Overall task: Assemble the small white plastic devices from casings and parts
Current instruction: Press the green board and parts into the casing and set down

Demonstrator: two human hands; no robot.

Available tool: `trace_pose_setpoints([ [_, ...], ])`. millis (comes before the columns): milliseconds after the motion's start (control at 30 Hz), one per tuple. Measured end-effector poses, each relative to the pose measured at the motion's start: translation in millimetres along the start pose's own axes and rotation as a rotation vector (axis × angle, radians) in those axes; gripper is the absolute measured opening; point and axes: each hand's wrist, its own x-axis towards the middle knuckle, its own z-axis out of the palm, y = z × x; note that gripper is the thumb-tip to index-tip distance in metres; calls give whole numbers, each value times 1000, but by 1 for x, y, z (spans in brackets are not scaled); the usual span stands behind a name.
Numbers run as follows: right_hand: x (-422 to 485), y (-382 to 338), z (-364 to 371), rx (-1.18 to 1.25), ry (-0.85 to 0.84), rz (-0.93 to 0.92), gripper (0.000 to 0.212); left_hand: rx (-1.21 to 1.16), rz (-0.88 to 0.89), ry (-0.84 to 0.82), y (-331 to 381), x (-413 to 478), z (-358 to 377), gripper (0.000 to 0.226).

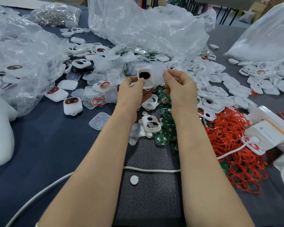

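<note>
Cloth of dark blue covers the table [39, 145], and a darker patterned mat [151, 194] lies on it under the forearms. Four plastic bags stand around the far half. One is a crumpled clear bag [23, 51] on the left and one a tall clear bag [146, 27] in the middle. The third is a milky bag [266, 38] on the right, and the fourth a small bag of metal rings [56, 13] at the back left. Loose white casings [220, 89] spill between them, too many to count. A heap of red rings [228, 141] lies to the right, with a scatter of green circuit boards [167, 128] beside it. One white charger block [266, 135] sits on the rings, and one white cable [151, 169] crosses the mat. A single white disc [134, 179] lies just below the cable.

Both hands are raised above the boards. The left hand [131, 90] grips one white casing [145, 77], thumb on its front and fingers curled behind. The casing's open face is turned toward the camera, dark inside with a red rim. The right hand [180, 86] pinches one translucent cover [157, 74] by its right edge between thumb and forefinger. The cover is just right of the casing; whether they touch cannot be told.
</note>
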Motion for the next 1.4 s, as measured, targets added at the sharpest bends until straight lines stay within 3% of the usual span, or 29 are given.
trace_pose_setpoints([
  [167, 2, 0, -5, 22, -35, 44, 13, -12, 13, 22, 1, 0, -1, 8],
  [333, 6, 2, -8, -108, -132, 33, 20, -3, 27, 35, 3, -1, -1, 6],
  [533, 7, 2, -10, -187, -60, -66, 17, 31, 37, 35, 2, 0, -1, 6],
  [700, 6, 0, -10, -140, -127, -56, 23, 65, 29, 11, 1, 0, -2, 10],
  [900, 5, -1, -12, -236, -59, -128, 2, 125, 26, -61, 0, -1, 0, 8],
  [1100, 4, -2, -11, -263, -84, -217, 16, 220, 36, -108, -4, 1, -1, 15],
  [1400, 4, 1, -8, -352, -161, -227, 14, 336, 48, -147, -7, 2, 2, 21],
])
